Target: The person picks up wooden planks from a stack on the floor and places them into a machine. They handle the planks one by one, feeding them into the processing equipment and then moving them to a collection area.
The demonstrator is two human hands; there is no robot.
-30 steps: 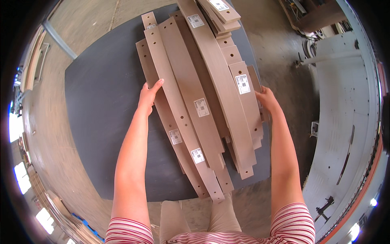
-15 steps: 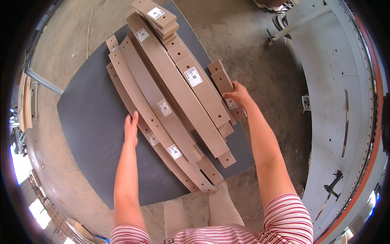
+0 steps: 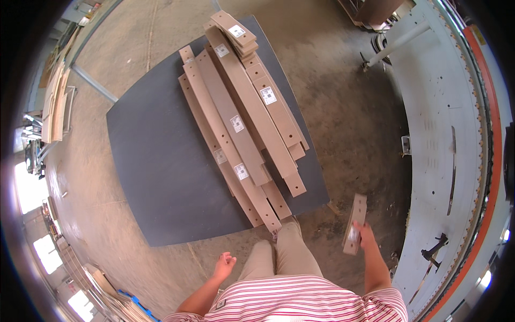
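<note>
the short board, maybe two together, is over the floor, right of the surface. to carry it well, one should hold firmly near its middle. the right hand pinches its side from the right; the left hand is half curled and empty, near the thigh.

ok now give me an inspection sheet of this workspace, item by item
Surface: dark grey tabletop, long brown boards lying overlapped on its right part
Boards: several long ones bear white labels; short brown boards are off the table, in hand
Clutter: black fixture at right, kind unclear
Hands: left hand loosely curled, holding nothing visible; right hand grips the short boards
Cables: dark coil at upper right, cable or hose, cannot tell
Surroundings: bare-looking floor, pale grey structure at right
</note>
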